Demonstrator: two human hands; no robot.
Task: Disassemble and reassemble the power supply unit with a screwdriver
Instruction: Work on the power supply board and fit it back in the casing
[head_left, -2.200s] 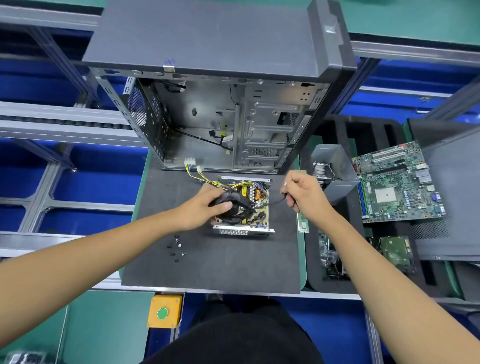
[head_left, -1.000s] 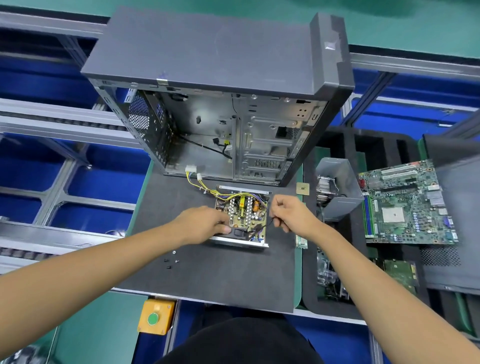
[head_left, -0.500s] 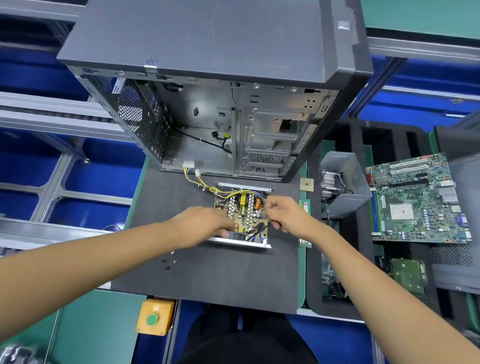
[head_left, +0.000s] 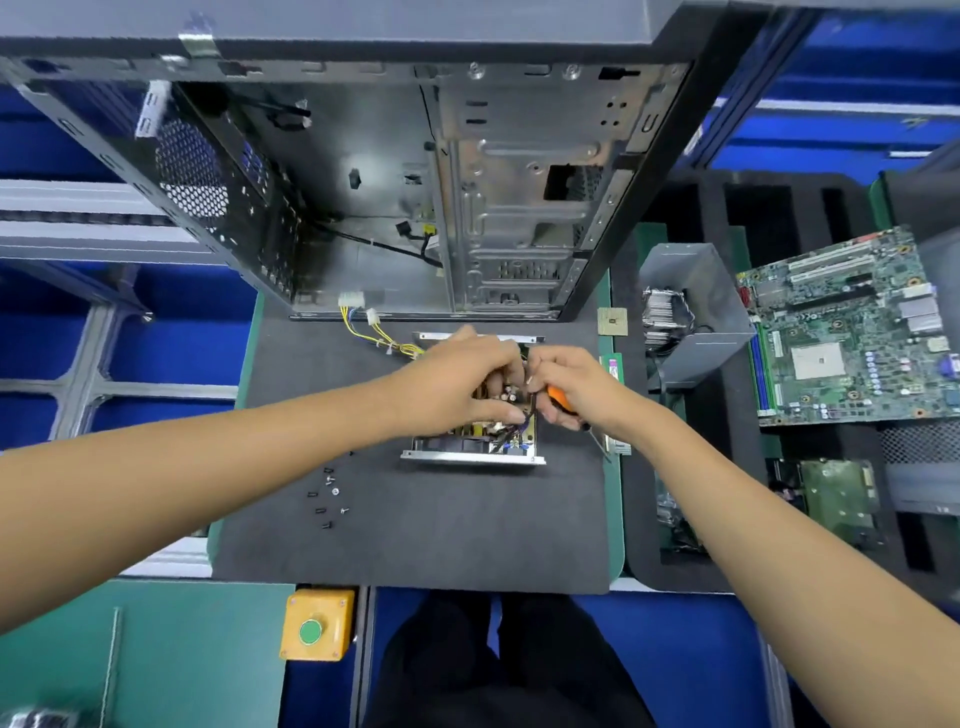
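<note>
The opened power supply unit (head_left: 475, 441) sits on the dark mat (head_left: 415, 530) covering the surface, just in front of the empty computer case (head_left: 415, 182). The left hand (head_left: 462, 384) reaches over its circuit board, fingers curled among the parts; what that grip holds cannot be told. The right hand (head_left: 571, 389) holds an orange-handled screwdriver (head_left: 563, 401) at the unit's right edge. Loose screws (head_left: 327, 499) lie on the mat to the left, and a motherboard (head_left: 852, 332) rests well to the right

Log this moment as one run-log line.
power supply: open on mat | left hand: inside it | right hand: holds screwdriver | screws: loose on mat
</note>
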